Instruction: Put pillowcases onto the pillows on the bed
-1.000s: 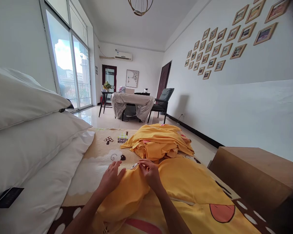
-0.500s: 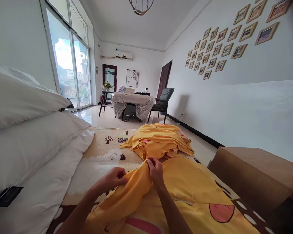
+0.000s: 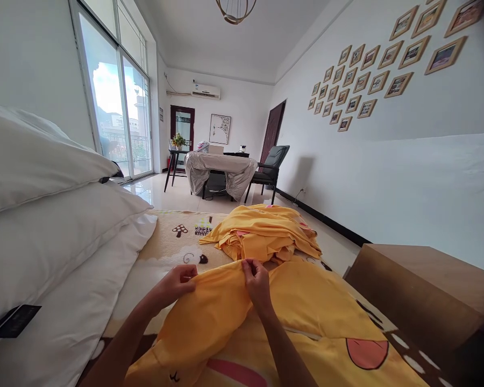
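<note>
My left hand (image 3: pixel 178 284) is closed, pinching the upper left edge of a yellow cloth (image 3: pixel 210 312). The right-hand edge of that same cloth is gripped between the thumb and fingers of my right hand (image 3: pixel 256 277). Between my hands the edge stretches fairly straight, and the cloth hangs toward me, with a small dark printed line low on it. Beneath and to the right spreads more yellow fabric (image 3: pixel 306 301), printed with a red round patch and a pink shape. Just beyond my hands sits a crumpled heap of yellow cloth (image 3: pixel 266 228).
White pillows (image 3: pixel 56 231) are stacked on the left. Under everything lies a beige patterned blanket (image 3: pixel 165 250). A cardboard box (image 3: pixel 423 274) stands at the right. Farther off are a covered table (image 3: pixel 221 161) and a black chair (image 3: pixel 272 166).
My left hand has shifted left and slightly up, drawing the cloth's edge out straighter and spreading the cloth wider. My right hand has stayed nearly in place, keeping its pinch.
</note>
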`<action>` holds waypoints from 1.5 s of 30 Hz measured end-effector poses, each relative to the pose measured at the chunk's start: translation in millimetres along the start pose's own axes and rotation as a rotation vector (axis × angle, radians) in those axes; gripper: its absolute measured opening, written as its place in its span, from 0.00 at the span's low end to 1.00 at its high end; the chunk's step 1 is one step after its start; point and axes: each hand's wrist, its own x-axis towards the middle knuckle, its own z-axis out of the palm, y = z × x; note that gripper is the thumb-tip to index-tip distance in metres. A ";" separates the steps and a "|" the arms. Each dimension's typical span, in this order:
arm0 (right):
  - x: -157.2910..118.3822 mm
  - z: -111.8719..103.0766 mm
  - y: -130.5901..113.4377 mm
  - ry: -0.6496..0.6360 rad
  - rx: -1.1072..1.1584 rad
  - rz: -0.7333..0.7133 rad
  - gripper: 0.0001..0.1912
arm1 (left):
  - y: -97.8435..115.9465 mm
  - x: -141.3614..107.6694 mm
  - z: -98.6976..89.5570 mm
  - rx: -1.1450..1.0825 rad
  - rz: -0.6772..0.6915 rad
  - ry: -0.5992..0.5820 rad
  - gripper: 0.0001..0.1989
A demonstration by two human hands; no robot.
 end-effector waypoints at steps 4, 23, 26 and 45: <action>0.1 -1.5 -4.9 -0.021 0.007 -0.014 0.21 | 0.9 0.5 2.1 0.098 0.084 0.006 0.06; -4.3 -11.7 -23.9 -0.296 -0.155 -0.279 0.08 | 35.7 -28.5 -17.9 0.298 0.278 0.454 0.12; -5.0 -11.7 -28.6 -0.324 -0.202 -0.286 0.08 | 41.4 -34.9 -17.4 0.338 0.275 0.558 0.15; 8.5 -18.9 19.5 -0.214 -0.567 -0.119 0.12 | 45.1 -41.7 -25.3 0.475 0.345 0.891 0.07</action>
